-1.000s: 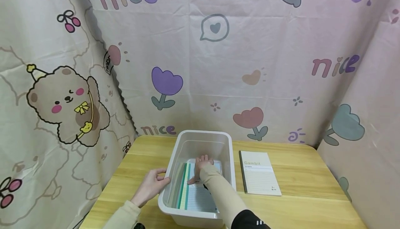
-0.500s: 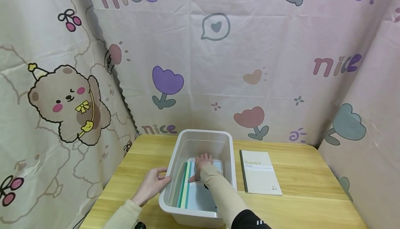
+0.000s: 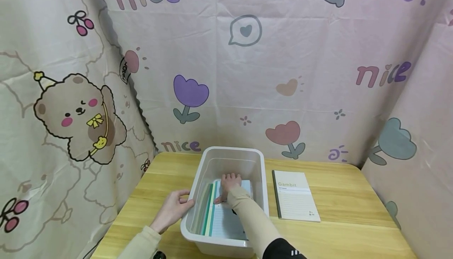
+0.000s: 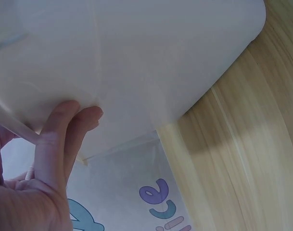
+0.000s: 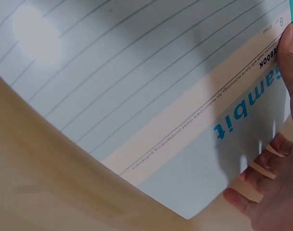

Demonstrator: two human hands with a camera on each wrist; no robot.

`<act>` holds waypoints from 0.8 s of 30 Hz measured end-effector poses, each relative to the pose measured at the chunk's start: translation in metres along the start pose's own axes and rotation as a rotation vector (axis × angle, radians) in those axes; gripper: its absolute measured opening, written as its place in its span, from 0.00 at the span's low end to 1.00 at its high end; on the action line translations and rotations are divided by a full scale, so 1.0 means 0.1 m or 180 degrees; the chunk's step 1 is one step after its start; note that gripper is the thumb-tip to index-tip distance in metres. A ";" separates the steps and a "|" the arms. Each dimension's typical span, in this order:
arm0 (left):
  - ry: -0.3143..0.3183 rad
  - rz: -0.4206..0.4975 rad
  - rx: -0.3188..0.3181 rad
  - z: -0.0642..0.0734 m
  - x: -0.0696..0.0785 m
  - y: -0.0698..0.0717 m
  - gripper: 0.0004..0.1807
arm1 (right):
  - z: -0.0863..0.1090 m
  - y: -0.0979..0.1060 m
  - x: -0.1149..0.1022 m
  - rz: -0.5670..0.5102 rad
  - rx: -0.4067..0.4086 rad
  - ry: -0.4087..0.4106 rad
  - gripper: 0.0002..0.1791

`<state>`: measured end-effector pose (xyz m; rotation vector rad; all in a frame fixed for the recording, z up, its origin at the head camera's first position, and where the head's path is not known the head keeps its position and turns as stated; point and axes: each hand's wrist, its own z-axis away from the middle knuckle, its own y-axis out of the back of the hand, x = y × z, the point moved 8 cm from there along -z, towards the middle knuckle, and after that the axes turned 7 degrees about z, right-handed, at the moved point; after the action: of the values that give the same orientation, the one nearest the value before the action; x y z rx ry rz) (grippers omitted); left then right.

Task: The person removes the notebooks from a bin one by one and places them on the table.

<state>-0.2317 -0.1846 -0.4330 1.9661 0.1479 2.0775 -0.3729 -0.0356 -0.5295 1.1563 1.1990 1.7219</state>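
Note:
A white plastic bin (image 3: 234,243) stands on the table, holding several notebooks with green and teal spines. My left hand (image 3: 174,208) grips its left rim; in the left wrist view, the fingers (image 4: 57,139) press against the bin wall. Inside the bin, my right hand (image 3: 231,185) rests spread on the top notebook (image 3: 228,221), a light-blue one with a lined cover. The right wrist view shows this Gambit notebook (image 5: 136,82) close up, with the thumb near its teal spine and the fingertips at its top edge. The lower notebooks are mostly hidden.
Another Gambit notebook (image 3: 296,196), white with a dark spine, lies on the wooden table (image 3: 347,200) right of the bin. A printed cloth (image 3: 240,74) hangs behind the table, with more cloth along both sides.
The right hand's thumb has shifted slightly on the notebook. The left hand keeps its hold on the rim, and the bin stays put; the whole view drifts a little.

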 end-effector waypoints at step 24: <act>-0.0049 0.0032 -0.0053 0.01 0.00 0.00 0.28 | -0.08 -0.02 -0.03 -0.0312 0.0395 0.0299 0.46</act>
<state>-0.2303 -0.1846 -0.4328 1.9765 0.1176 2.0626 -0.3797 -0.0402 -0.5334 1.0794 1.4136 1.6634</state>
